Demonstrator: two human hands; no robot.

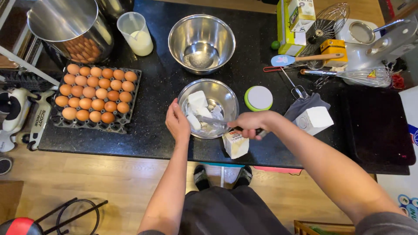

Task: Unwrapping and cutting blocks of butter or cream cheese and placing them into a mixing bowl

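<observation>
My left hand (pixel 177 122) rests against the left rim of a small steel bowl (pixel 226 95) that holds several white blocks of cream cheese or butter (pixel 198 101). My right hand (pixel 251 124) grips the dark handle of a knife (pixel 212 121) whose blade reaches into the bowl among the blocks. Just under that hand stands an opened pale block in its wrapper (pixel 235 144) near the counter's front edge.
A tray of brown eggs (pixel 94 93) sits left. Behind are an empty steel bowl (pixel 201 41), a measuring jug with white liquid (pixel 136 34), a big steel pot (pixel 69 26). To the right lie a green-rimmed lid (pixel 258 98), white carton (pixel 314 119), whisk (pixel 359 76), spatula (pixel 300 58).
</observation>
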